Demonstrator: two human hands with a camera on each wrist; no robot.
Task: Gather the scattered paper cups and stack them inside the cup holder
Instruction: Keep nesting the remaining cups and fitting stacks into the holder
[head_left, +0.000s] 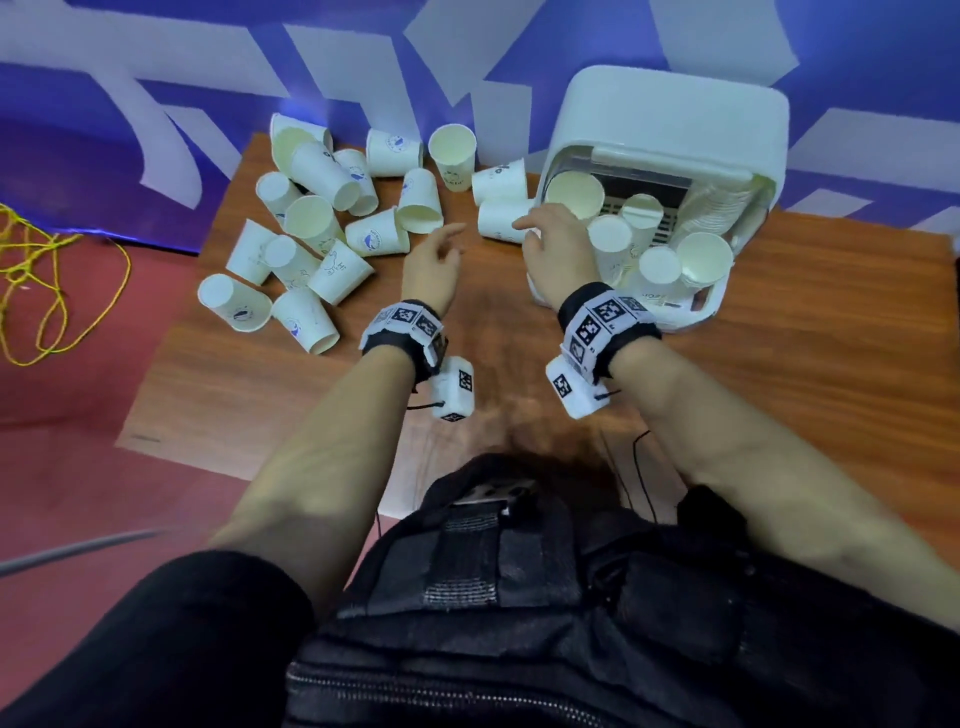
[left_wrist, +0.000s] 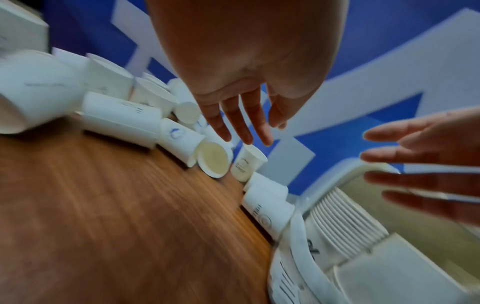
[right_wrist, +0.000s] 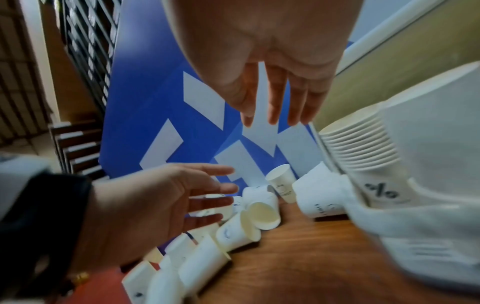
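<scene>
Several white paper cups (head_left: 322, 244) lie scattered on the left half of the wooden table (head_left: 260, 395), most on their sides, one upright (head_left: 453, 156). The white cup holder (head_left: 670, 130) stands at the right with its lid up; it holds a nested stack of cups (right_wrist: 363, 152) and loose cups (head_left: 660, 267). My left hand (head_left: 441, 249) hovers open above the table, fingers spread, near a tipped cup (left_wrist: 214, 158). My right hand (head_left: 545, 234) is open at the holder's left edge, just above two cups lying on their sides (head_left: 501, 218). Neither hand holds anything.
A blue and white banner (head_left: 363, 62) stands behind the table. A yellow cord (head_left: 47, 275) lies on the red floor at the left. A black bag (head_left: 519, 597) sits at my lap against the table's near edge.
</scene>
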